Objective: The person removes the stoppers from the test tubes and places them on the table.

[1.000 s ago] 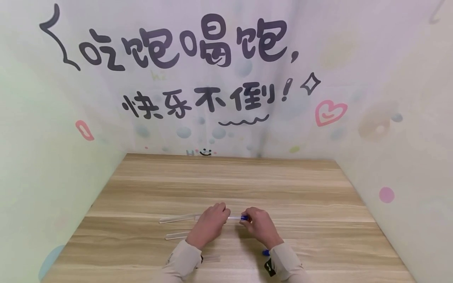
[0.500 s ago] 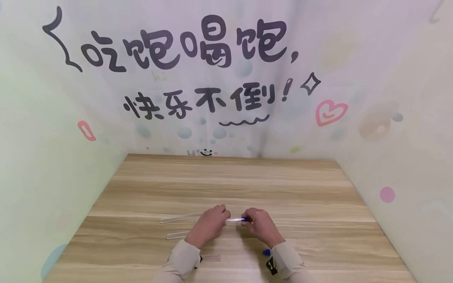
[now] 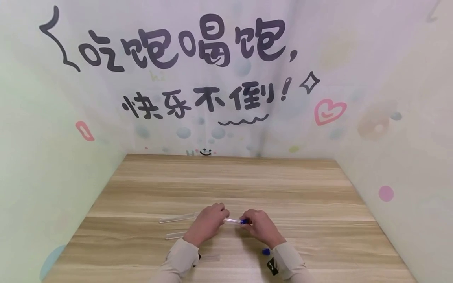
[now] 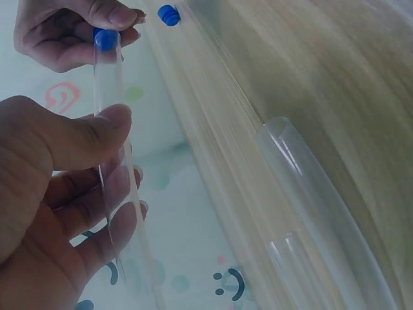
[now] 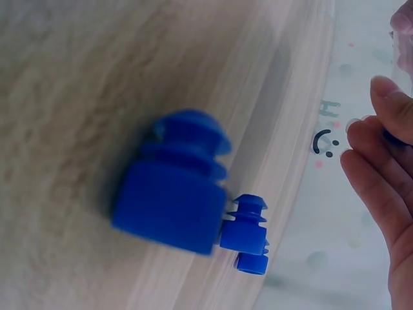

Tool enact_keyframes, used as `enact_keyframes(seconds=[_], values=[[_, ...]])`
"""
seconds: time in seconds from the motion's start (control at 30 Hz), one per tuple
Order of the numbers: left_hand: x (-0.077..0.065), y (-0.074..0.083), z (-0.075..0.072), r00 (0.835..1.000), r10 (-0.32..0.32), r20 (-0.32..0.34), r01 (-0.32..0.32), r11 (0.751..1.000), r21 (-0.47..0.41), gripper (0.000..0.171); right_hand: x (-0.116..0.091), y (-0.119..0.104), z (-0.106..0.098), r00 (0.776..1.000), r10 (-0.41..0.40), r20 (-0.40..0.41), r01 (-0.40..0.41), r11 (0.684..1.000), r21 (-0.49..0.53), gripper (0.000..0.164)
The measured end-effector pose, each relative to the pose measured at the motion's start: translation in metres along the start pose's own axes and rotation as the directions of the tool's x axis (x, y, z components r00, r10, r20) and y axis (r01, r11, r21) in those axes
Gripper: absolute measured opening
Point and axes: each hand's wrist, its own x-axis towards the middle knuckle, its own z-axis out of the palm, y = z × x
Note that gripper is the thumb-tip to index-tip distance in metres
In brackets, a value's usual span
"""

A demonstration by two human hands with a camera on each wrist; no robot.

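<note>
My left hand [image 4: 58,155] grips a clear plastic test tube [image 4: 108,84] between thumb and fingers, above the table. At the tube's mouth sits a blue stopper [image 4: 106,40], its ribbed part within the clear wall. My right hand [image 3: 262,226] pinches that stopper from the other side, its fingers partly covering it. In the head view the held tube [image 3: 231,220] spans the gap between both hands, sloping slightly down to the right. My left hand [image 3: 208,222] hides the rest of it there.
More clear tubes [image 3: 177,218] lie left on the wooden table [image 3: 230,177], one nearer tube [image 3: 175,236] partly behind the left arm. A faint tube [image 3: 211,258] lies between the forearms. Loose blue stoppers [image 5: 171,194] stand by the right wrist. Printed cloth walls [image 3: 354,78] enclose the table.
Both hands keep their hold on the tube and stopper. The tube has tipped a little, its stoppered end now slightly lower than before.
</note>
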Motion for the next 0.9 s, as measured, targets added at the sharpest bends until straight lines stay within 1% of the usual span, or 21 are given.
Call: enact_keyframes(seconds=[0.17,0.27,0.47,0.63,0.73,0.9], values=[[0.0004,0.0002,-0.0015,1.000,-0.009,0.000,0.009,1.000,-0.002,0.013,0.0007,-0.0010,-0.0005,1.000,0.011,-0.007,-0.010,1.000,0.006,0.014],[0.0001,0.0005,-0.0011,1.000,-0.019,0.003,0.019,1.000,-0.003,0.013,0.0006,-0.0015,-0.0003,1.000,0.011,-0.019,-0.011,1.000,-0.009,0.015],[-0.0002,0.0010,0.0022,0.999,-0.033,0.009,0.034,0.999,-0.019,0.011,-0.0006,0.0004,0.0015,0.997,0.015,-0.079,-0.020,0.998,-0.060,0.015],[-0.0006,0.0018,0.0051,0.999,-0.043,0.015,0.043,0.999,-0.031,0.011,-0.0013,0.0029,0.0024,0.992,-0.009,-0.123,-0.003,0.995,-0.098,0.015],[-0.0008,0.0023,0.0044,0.999,-0.042,0.004,0.042,0.999,-0.033,0.011,-0.0018,0.0038,0.0024,0.992,-0.021,-0.127,0.008,0.995,-0.102,0.015],[-0.0025,0.0014,0.0046,0.999,-0.041,-0.005,0.041,0.998,-0.042,0.013,-0.0022,0.0045,0.0027,0.994,-0.031,-0.101,0.022,0.996,-0.086,0.014]])
